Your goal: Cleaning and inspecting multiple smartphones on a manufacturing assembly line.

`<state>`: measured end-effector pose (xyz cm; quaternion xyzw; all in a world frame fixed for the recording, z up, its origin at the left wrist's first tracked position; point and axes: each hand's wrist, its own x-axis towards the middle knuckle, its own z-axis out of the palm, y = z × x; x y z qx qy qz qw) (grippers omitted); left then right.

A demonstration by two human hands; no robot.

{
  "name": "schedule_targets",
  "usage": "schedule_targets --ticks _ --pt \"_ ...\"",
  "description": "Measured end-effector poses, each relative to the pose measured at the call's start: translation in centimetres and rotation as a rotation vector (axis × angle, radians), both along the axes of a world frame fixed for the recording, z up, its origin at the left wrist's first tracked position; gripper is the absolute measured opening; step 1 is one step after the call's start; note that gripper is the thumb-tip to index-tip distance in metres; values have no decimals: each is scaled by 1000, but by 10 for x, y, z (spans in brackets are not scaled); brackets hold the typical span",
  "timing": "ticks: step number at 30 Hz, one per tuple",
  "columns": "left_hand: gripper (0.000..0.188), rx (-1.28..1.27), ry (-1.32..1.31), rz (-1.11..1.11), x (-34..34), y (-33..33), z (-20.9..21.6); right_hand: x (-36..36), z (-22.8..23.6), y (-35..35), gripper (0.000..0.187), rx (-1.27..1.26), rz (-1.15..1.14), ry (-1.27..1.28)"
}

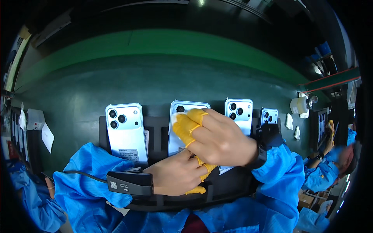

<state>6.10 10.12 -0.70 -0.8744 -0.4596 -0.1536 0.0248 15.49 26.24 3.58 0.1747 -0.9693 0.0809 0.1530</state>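
Note:
Four pale blue smartphones lie in a row with their backs up: a left one [126, 134], a second one [173, 143] under my hands, a third [243, 124], and a small-looking one at the right [269, 115]. My right hand [221, 138], in yellow finger cots, bends its fingers together over the upper back of the second phone, beside its camera lenses. A whitish patch shows at its fingertips, too blurred to name. Crossing beneath it, my left hand [175, 174] curls its cotted fingers about that phone's lower end, which is mostly hidden.
Beneath the phones is a black slotted tray [157, 134] on the dark green table [155, 77]. A clear bottle [299, 105] and white scraps [289, 121] sit right. White papers [47, 138] and a small box [35, 118] lie left. Blue-sleeved people work on both sides.

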Motion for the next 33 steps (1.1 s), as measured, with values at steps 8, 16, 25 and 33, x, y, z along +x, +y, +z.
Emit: schedule_targets --ticks 8,16,25,33 --pt "56 -52 -81 13 3 11 9 57 39 30 33 -6 -285 -4" --pt "78 -230 -27 -89 6 17 8 87 21 38 28 51 -365 36" --pt "74 -230 1 -73 8 19 12 78 10 38 21 104 -350 72" --pt "67 -179 -72 -63 8 20 8 79 16 37 28 58 -424 126"
